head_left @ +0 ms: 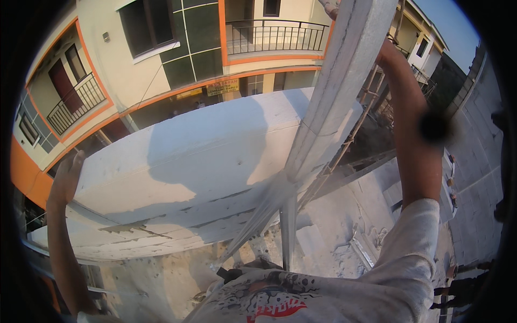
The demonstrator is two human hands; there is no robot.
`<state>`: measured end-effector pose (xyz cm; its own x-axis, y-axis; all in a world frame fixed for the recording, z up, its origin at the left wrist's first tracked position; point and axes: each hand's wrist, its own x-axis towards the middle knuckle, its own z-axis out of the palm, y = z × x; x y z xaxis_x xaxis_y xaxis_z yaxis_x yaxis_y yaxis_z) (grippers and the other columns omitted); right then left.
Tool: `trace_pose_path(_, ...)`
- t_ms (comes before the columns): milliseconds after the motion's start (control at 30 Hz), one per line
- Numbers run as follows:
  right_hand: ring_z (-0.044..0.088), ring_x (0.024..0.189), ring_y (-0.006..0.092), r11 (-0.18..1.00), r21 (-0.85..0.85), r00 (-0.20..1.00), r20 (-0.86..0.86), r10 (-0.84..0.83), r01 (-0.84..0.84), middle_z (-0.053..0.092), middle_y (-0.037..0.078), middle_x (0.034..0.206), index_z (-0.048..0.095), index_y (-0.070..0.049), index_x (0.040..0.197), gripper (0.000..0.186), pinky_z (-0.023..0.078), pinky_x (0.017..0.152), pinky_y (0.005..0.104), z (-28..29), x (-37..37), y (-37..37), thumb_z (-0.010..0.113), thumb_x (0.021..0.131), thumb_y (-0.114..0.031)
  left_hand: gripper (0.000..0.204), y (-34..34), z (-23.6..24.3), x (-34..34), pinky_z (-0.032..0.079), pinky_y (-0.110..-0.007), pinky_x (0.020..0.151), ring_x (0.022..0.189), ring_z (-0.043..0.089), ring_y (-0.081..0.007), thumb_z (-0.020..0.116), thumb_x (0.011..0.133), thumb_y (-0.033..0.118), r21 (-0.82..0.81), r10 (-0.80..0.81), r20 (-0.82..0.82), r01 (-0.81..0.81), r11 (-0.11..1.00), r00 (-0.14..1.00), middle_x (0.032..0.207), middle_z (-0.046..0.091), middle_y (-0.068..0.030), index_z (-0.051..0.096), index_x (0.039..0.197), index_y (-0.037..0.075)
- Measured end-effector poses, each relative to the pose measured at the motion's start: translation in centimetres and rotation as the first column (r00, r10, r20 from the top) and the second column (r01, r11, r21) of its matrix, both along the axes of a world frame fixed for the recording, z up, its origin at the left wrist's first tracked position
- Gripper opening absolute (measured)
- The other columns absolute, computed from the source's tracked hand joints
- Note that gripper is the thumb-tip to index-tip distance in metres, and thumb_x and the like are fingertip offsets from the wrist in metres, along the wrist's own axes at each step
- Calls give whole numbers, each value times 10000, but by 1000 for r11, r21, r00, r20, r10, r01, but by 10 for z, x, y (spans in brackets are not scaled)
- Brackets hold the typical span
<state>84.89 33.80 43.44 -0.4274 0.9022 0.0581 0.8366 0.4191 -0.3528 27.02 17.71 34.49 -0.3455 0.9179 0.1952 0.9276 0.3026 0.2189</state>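
Observation:
My left hand (70,172) grips the left end of a large white block (199,140) atop a white block wall (124,237), with my forearm below it. My right arm is raised, and my right hand (330,8) is wrapped round a tall pale metal post (334,81) at the upper edge, largely hidden behind it. The post rises beside the block's right part, with slanted metal pieces (242,226) meeting it lower down. The shadow of a head and shoulders falls on the block.
A cream building (97,43) with orange trim and railed balconies (274,37) stands beyond the wall. Scaffold poles (353,134) are right of the post. A dusty floor (323,204) with loose metal pieces (362,253) lies below. A grey wall (474,161) is far right.

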Motion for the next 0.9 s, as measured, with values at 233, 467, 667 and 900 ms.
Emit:
trace_pose_path(233,557,1252,342,999,-16,999,-3,-49,49,553,252,1360,459,-40,1453,809,421,1066,448,-85,1,7,421,943,-668,781,2,-1,-13,332,-408,1094,1284,484,-390,396,986,604,-52,28,52,-25,998,998,1352,521,-299,504,1345,-81)
trace_pose_path(467,592,1180,362,916,331,942,-314,-118,225,644,245,1217,654,14,1207,570,441,1038,421,-71,12,-20,427,989,-461,676,9,2,-18,413,-445,939,1020,574,-435,358,1022,520,-99,-131,3,130,986,991,1047,607,-334,596,1120,-105)
trace_pose_path(667,661,957,237,711,593,664,-709,238,378,697,153,1096,713,-15,1100,348,508,859,334,-114,29,-90,589,951,-304,556,-1,3,2,456,-422,875,939,608,-375,424,1027,470,107,-254,-141,270,957,957,980,634,-263,618,1078,-49)
trace_pose_path(900,656,828,187,829,475,588,-775,233,297,697,99,948,699,-18,1064,256,520,797,325,-167,22,-138,645,931,-230,534,2,15,105,408,-416,1040,1192,557,-317,632,947,396,379,-424,-112,433,818,899,1239,612,-199,587,1264,-32)
